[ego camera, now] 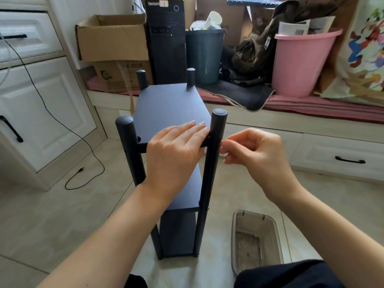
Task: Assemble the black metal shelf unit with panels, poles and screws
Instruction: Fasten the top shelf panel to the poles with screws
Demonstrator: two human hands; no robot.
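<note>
My left hand (176,146) lies flat, fingers straight, pressing the near edge of the top black metal shelf panel (170,109) of the shelf unit standing upright on the tiled floor (62,215), right up against the near-right tall black round pole (212,163), whose long axis runs straight up. My right hand (255,150) sits just to that pole's right at panel height, fingertips pinched against its side, presumably on a small screw I can't actually see. It's the nearer hand to that joint, wrist raised, while the clear plastic parts tray (276,235) waits on the floor below.
</note>
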